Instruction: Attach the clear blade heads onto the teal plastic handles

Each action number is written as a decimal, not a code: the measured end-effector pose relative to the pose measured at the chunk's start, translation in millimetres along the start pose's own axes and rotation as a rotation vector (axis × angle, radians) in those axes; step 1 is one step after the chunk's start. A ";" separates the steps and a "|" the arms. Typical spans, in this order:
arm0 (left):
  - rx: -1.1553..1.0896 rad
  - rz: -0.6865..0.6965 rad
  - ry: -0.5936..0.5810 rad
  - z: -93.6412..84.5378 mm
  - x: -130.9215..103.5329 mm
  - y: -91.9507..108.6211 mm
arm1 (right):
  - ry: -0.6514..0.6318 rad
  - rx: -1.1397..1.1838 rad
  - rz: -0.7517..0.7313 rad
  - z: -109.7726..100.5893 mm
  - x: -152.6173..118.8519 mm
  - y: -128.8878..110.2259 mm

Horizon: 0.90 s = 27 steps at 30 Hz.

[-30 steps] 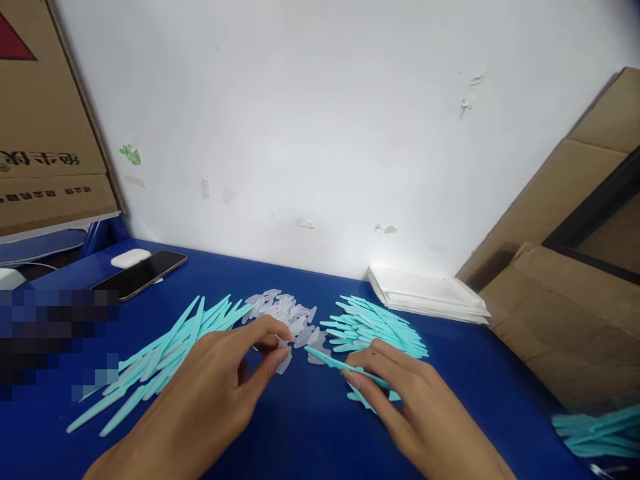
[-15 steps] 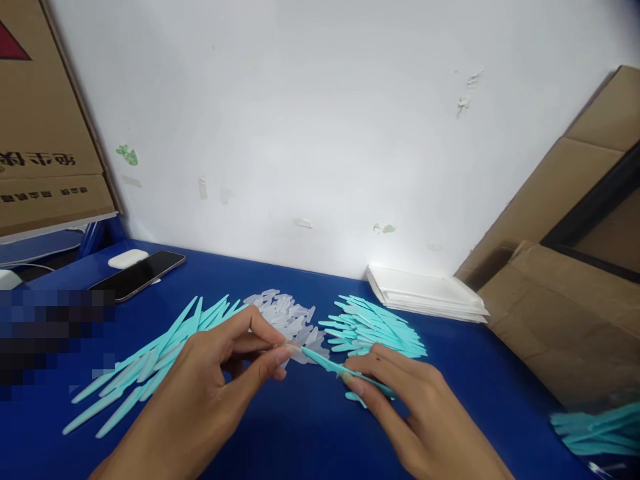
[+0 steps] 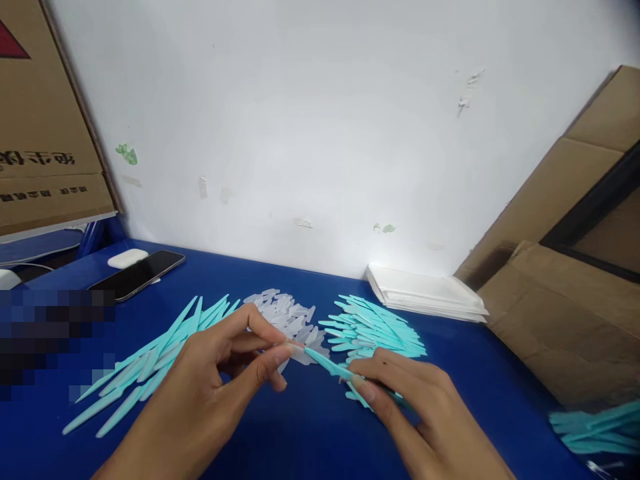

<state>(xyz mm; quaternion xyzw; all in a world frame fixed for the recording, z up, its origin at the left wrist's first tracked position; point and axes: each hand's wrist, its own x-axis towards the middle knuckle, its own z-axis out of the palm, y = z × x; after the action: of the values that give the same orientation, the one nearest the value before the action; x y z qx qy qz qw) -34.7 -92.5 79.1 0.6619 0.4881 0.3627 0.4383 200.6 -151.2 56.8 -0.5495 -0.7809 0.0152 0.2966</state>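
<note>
Bare blue counter (image 3: 310, 427) lies open between and in front of the two hands. Left of it a fan of long teal sticks (image 3: 150, 363) blocks the way; ahead sit clear caps (image 3: 290, 317) and a teal pile (image 3: 375, 327), close together. A phone (image 3: 137, 273) and white case (image 3: 127, 258) lie far left. White trays (image 3: 425, 297) and cardboard (image 3: 560, 320) close off the right.

Both hands bare; forearms unsleeved; no rings.
</note>
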 end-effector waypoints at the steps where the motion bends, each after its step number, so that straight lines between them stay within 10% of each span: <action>1: -0.001 0.014 -0.002 -0.6 0.8 -1.4 | 0.001 0.000 0.001 -0.2 0.1 -0.5; 27: 0.097 0.007 -0.346 20.8 -9.8 10.3 | 0.312 0.314 -0.011 -10.1 7.6 -0.1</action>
<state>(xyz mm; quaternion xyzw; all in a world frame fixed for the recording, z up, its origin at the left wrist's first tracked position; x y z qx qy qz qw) -15.1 -108.1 80.8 0.7365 0.4198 0.2211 0.4821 203.6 -147.7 68.5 -0.4879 -0.7167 0.0499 0.4959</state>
